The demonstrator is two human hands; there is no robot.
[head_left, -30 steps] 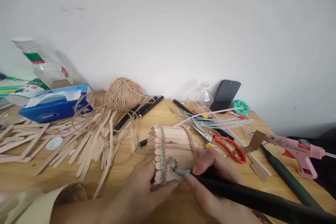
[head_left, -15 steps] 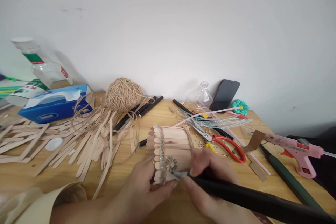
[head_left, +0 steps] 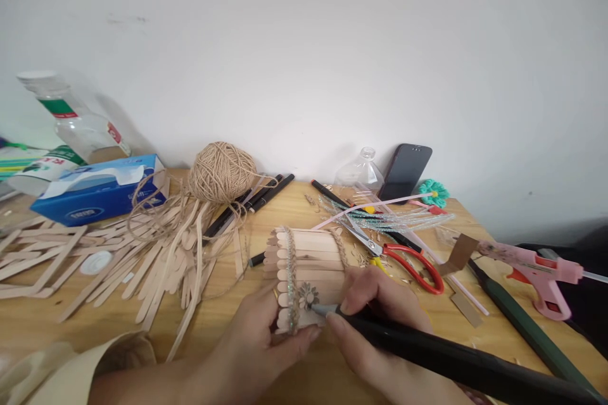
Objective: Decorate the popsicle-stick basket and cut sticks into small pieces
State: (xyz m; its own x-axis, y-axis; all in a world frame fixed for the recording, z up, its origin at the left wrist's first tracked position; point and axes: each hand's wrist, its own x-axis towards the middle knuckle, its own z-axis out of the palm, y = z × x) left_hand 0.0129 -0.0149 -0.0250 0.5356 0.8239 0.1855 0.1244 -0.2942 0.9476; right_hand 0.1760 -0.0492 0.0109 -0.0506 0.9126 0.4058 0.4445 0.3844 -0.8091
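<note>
My left hand (head_left: 261, 332) is closed around the lower left end of a popsicle-stick holder (head_left: 317, 258), which lies on its side with twine braids round it. A small grey-brown flower (head_left: 308, 295) shows on its front. In my right hand (head_left: 380, 316) is a black marker (head_left: 427, 351), pinched near its grey tip. That tip touches, or almost touches, the lower right petals of the flower. The far side of the holder is hidden.
Left lie loose popsicle sticks (head_left: 156, 266), a twine ball (head_left: 222, 171) and a blue tissue box (head_left: 95, 193). Right are red-handled scissors (head_left: 413, 266), glittery pipe cleaners (head_left: 384, 218), a phone (head_left: 406, 171) and a pink glue gun (head_left: 536, 272). A wall (head_left: 304, 63) stands behind.
The marker tip has moved slightly up and left, from below the flower to its lower right petals. My left hand keeps its hold on the holder.
</note>
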